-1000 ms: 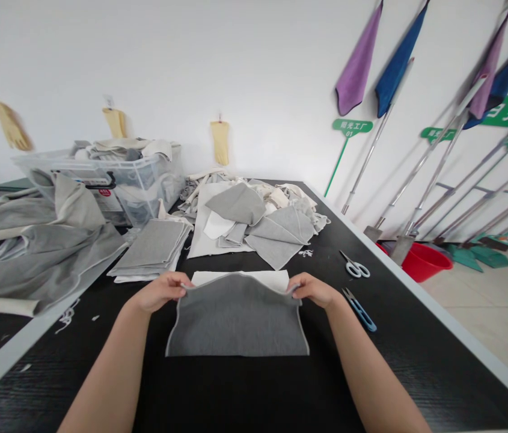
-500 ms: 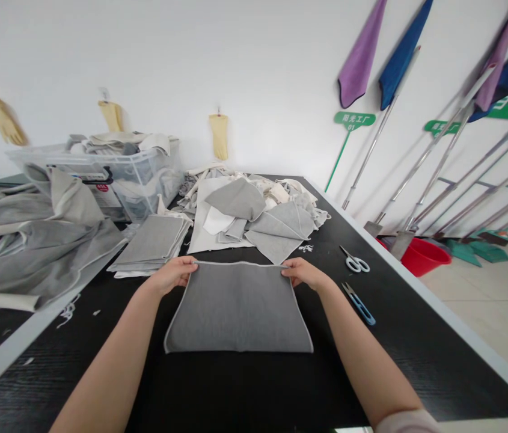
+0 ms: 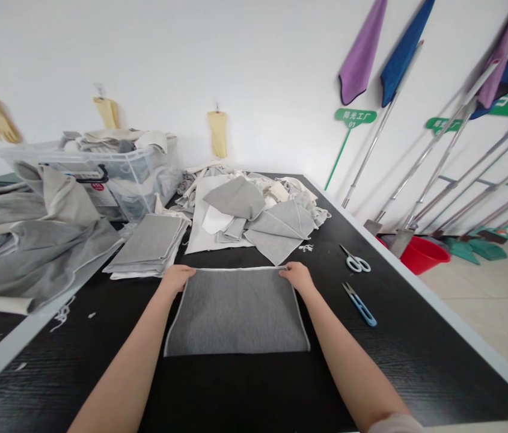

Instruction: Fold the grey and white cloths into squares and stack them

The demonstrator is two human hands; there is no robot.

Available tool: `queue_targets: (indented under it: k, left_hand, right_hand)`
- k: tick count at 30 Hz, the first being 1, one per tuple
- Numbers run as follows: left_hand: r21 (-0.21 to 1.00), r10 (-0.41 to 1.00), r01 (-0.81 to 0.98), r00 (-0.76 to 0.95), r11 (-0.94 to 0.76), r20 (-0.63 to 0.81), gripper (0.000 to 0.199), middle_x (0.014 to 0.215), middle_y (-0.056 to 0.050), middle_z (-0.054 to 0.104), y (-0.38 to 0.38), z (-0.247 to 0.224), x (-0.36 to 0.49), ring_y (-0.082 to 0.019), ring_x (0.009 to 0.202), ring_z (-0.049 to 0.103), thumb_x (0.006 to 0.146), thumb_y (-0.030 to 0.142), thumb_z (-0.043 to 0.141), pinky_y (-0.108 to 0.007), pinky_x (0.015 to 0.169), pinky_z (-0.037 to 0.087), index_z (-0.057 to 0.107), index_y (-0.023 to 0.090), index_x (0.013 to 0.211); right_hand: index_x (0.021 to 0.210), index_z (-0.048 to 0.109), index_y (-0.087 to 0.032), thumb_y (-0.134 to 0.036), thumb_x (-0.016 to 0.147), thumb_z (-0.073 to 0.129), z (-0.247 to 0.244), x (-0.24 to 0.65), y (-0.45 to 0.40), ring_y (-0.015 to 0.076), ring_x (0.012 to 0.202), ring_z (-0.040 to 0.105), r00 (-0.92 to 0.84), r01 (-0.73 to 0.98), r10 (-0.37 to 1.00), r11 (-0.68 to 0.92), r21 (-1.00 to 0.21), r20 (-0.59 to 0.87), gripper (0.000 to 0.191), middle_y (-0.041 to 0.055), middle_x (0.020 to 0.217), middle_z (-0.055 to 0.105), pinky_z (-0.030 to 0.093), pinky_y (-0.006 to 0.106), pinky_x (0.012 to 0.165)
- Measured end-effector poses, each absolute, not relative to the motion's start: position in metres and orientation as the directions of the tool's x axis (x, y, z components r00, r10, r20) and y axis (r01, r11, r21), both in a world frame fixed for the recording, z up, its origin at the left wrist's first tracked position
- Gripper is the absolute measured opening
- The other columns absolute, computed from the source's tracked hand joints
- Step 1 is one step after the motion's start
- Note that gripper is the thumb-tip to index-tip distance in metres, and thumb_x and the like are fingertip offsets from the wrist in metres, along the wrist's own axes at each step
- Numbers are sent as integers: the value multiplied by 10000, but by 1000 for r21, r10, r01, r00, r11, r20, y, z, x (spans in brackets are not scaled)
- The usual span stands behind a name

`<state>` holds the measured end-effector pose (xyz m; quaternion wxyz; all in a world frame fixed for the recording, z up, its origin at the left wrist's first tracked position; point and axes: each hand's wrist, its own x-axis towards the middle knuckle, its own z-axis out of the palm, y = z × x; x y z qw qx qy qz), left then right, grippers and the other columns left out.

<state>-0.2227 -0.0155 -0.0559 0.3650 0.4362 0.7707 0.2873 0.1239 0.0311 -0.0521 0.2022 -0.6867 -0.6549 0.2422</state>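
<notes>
My left hand [image 3: 177,278] rests palm down on the far left corner of the grey cloth [image 3: 237,313], fingers loose and flat rather than pinching, and my right hand [image 3: 296,276] does the same on the far right corner, also released and pressing lightly. The cloth lies flat on the black desk [image 3: 244,391] between my forearms, a rectangle with a pale stitched edge, its near edge running straight across toward me. Just right of my right hand lies a blue thread snip [image 3: 360,305], and a little farther off a pair of pale-handled scissors [image 3: 355,260], both apart from the cloth. Far of the cloth sits a loose heap of grey and cream fabric pieces [image 3: 254,213]; to its left is a neat stack of folded grey cloths [image 3: 149,243], near my left hand but not touching it. Beyond that stands a clear plastic bin [image 3: 113,177] stuffed with fabric, and at the far left larger grey sheets [image 3: 32,252] drape over a second surface. A red basin [image 3: 425,255] sits on the floor at right beneath leaning mop handles [image 3: 420,162].
</notes>
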Motion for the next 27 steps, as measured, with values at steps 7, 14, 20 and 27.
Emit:
queue_targets:
  k: [7,14,20,27]
  left_hand:
    - [479,882,759,-464,442,-79,279,841,-25,593,-25,-52,-215,-200,772,541,619,439,493,-290,630,391,606,271,811]
    - [389,959,891,-278,234,59,271,943,-25,490,-26,-57,-219,-147,842,498,689,395,437,-248,736,364,579,265,880]
    - [450,970,882,-213,141,113,169,850,-5,510,-23,-64,-224,-126,756,498,699,316,418,-231,693,369,543,211,742]
    - [518,977,843,-202,142,61,201,816,8,535,-25,-63,-226,-120,718,506,692,296,434,-225,663,374,531,219,850]
  right_hand:
    - [745,590,-230,-371,607,544,-51,121,21,152,640,514,112,852,994,-92,-516,9,202,13,687,575,300,227,503]
    - [789,605,-241,-316,642,524,-51,120,20,135,720,507,42,830,996,12,-558,85,184,18,852,526,332,229,577]
    - [663,593,-216,-295,606,551,-58,125,23,129,679,505,-28,736,995,86,-671,98,107,-1,775,554,345,238,586]
    - [873,528,-174,-240,569,555,-62,131,30,128,597,536,-82,500,991,135,-855,109,312,-7,658,590,406,245,563]
